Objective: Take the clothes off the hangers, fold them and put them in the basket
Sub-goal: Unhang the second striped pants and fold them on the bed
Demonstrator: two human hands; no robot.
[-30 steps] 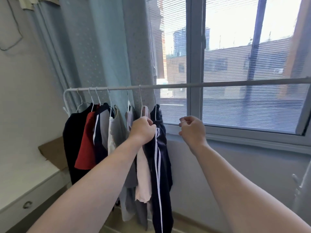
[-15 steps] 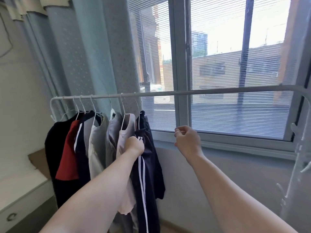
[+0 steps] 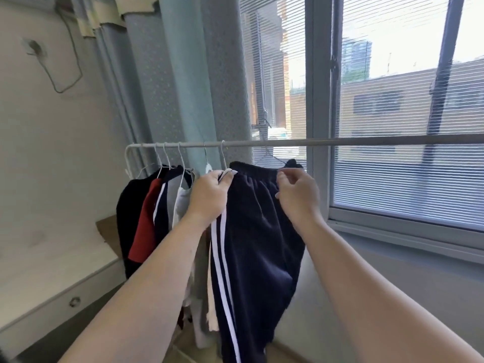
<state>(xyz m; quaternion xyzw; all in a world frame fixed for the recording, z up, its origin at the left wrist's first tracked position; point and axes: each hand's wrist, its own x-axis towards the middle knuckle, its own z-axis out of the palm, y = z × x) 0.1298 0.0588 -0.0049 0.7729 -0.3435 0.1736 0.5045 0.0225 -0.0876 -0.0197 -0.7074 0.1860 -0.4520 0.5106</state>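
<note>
We can read no text, label, brand, number or sign here. The dark navy fabric trousers with two white side stripes (image 3: 251, 231), just below the fingers of the left hand (image 3: 207, 197) and the right hand (image 3: 298, 195), show us no lettering. The brown buildings (image 3: 408, 100) far beyond the fingers are too blurred for us to make out any sign.

navy white-striped trousers (image 3: 258, 231), teal curtain (image 3: 188, 87)

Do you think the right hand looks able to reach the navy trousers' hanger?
Probably yes: the right hand is at the top of the navy trousers, just below their hanger, nothing between.
</note>
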